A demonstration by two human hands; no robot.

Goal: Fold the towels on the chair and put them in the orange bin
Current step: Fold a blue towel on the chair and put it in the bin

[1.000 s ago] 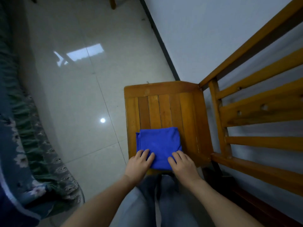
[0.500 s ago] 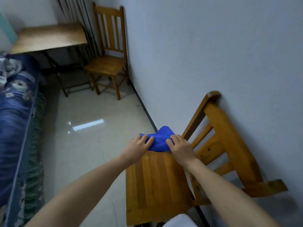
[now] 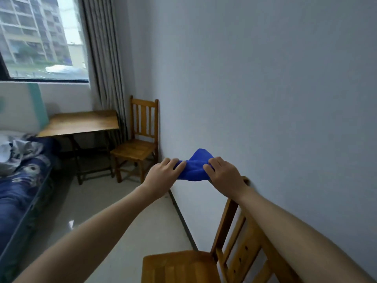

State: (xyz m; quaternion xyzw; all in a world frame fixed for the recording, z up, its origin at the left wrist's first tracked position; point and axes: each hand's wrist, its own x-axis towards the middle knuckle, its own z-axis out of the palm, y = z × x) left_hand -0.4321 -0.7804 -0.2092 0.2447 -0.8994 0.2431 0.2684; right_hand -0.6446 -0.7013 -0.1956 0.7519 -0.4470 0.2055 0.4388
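Folded blue towel (image 3: 194,167) now lifted off chair (image 3: 179,266), well above it; my left hand (image 3: 163,176) and right hand (image 3: 224,174) pinch its ends. Folding looks done; orange bin not in view.

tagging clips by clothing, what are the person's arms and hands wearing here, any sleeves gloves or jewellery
Both arms are bare along their visible length: no sleeve shows on the left forearm or the right forearm. The left hand and right hand are ungloved, with no watch, bracelet or ring visible.
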